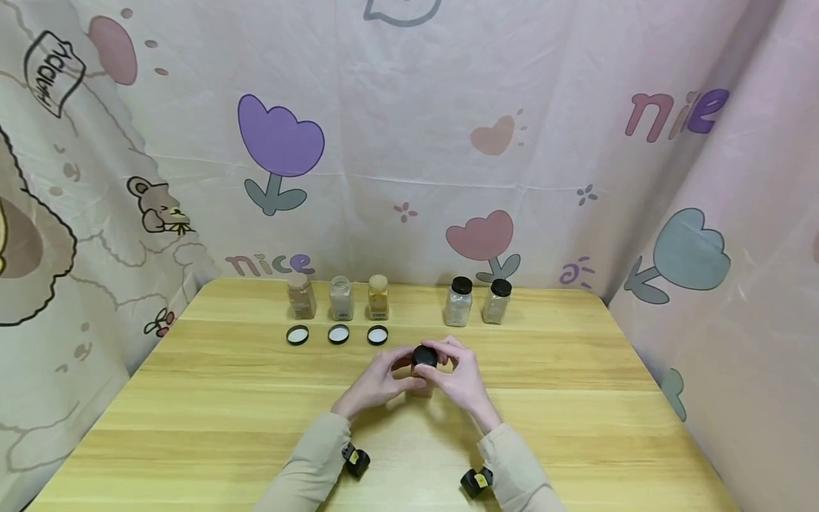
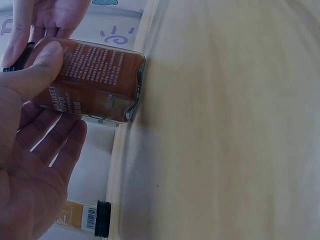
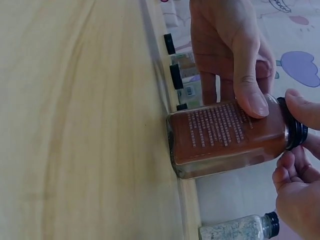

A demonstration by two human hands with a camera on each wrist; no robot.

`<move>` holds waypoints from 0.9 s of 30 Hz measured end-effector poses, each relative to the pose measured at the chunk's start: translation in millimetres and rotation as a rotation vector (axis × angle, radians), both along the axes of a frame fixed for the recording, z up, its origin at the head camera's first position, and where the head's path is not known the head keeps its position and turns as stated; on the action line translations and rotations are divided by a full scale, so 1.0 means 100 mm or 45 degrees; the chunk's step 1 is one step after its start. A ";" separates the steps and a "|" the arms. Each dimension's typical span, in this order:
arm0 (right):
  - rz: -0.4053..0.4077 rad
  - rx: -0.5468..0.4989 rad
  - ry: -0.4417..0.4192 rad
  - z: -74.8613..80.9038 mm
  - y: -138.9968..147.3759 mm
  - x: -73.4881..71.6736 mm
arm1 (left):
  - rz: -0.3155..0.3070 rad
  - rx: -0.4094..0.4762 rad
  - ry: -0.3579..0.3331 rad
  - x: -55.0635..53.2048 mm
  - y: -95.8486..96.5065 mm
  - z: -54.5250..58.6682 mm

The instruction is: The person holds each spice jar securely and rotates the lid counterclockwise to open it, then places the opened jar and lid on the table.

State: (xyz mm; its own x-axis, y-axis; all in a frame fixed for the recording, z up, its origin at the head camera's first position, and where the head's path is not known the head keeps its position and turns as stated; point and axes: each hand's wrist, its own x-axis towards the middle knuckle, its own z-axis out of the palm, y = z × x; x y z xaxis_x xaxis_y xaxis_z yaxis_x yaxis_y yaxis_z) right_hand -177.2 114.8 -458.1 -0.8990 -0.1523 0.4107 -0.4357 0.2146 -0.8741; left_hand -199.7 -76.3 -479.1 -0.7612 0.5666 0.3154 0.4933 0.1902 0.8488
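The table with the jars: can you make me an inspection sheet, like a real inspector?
Surface: wood-grain table.
Job's things: red-brown jar with black lid on top; farther back, three uncapped jars, three loose lids in front of them, two capped jars on the right.
Clutter: nothing seen.
Grippers: left hand holds the glass; right hand pinches the lid.
Cables: nothing seen.
Surroundings: pale cloth printed with flowers.

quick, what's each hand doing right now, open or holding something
Left hand: holding the square clear-glass jar with red-brown contents by its body.
Right hand: gripping the round black lid at that jar's top.
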 end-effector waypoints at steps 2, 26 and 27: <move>0.008 0.016 0.003 0.00 0.01 0.00 | 0.002 0.021 -0.011 0.00 0.00 0.00; -0.146 0.102 -0.031 0.05 -0.01 0.01 | 0.066 0.022 -0.073 0.02 0.01 0.00; -0.145 0.107 -0.025 0.05 -0.01 0.01 | 0.065 0.021 -0.078 0.02 0.01 0.00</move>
